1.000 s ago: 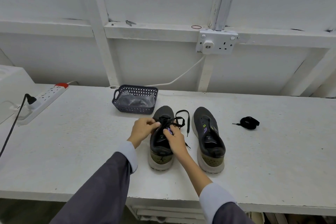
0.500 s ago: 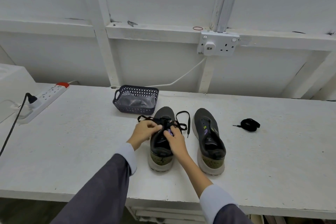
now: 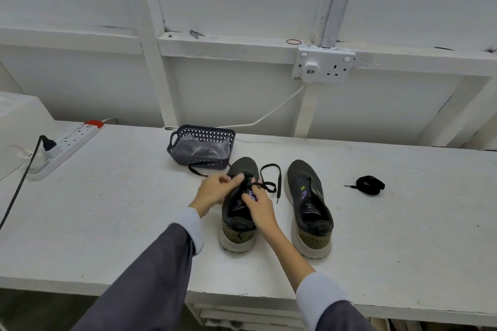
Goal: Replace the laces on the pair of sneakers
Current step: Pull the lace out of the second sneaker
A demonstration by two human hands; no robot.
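Our right hand (image 3: 259,207) lies bent over the tongue of the first sneaker (image 3: 236,236); whether it pinches anything we cannot tell; just ahead of it, our left hand (image 3: 215,191) pinches the black lace (image 3: 269,186) at the front eyelets, the ends trailing loose past our fingers; we judge this lacing barely begun; right of our right hand the second sneaker (image 3: 304,177) stands bare; further right lies a coiled lace (image 3: 369,185), unused; beyond our left hand sits a basket (image 3: 204,130).
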